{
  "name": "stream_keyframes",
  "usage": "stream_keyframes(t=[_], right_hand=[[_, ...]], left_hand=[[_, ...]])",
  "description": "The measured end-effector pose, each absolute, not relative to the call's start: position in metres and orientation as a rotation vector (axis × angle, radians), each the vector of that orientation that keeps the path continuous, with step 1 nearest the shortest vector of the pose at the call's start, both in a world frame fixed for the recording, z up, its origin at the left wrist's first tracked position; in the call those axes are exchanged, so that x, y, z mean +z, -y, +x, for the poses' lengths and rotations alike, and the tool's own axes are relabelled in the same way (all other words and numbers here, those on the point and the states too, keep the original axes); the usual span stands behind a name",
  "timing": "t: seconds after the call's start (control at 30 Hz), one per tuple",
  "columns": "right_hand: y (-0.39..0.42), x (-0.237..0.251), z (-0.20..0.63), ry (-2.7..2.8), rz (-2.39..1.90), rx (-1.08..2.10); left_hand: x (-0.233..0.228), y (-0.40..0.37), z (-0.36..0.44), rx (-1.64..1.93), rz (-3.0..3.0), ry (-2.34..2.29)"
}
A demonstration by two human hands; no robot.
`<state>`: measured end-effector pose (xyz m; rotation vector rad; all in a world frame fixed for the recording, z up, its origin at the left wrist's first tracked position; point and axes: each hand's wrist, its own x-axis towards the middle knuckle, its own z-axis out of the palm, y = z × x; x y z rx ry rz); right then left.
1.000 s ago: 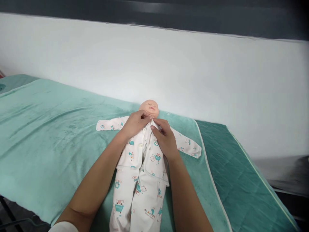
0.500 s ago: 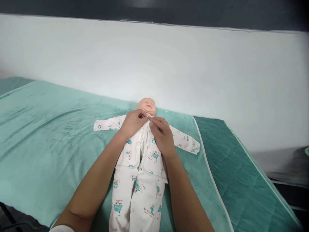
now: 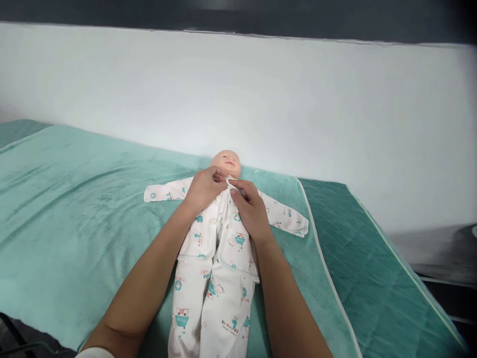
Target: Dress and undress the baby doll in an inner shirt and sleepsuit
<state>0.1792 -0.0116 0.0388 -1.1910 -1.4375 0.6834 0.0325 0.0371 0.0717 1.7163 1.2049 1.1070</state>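
At the collar of a printed shirt (image 3: 236,243), just below the head of a face-up doll (image 3: 225,162), left grip (image 3: 224,180) and, close beside, right grip (image 3: 231,187), with thumb and fingers of each closed on the cloth. Below that, parted down the front, with buttons (image 3: 213,222) along the left edge and sleeves (image 3: 163,192) spread to both sides. Under the hem, printed pants (image 3: 227,308). Beneath shirt and doll, a green blanket (image 3: 93,223); farther right, a darker cover (image 3: 376,263); beyond the head, a white wall (image 3: 298,109).
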Motion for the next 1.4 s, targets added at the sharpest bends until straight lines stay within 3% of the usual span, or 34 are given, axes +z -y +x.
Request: stream_keyframes(t=[1.4], right_hand=[[0.009,0.036,0.179,1.412,-1.222,0.607]], left_hand=[[0.074,-0.028,0.026,1.039,2.045,-1.298]])
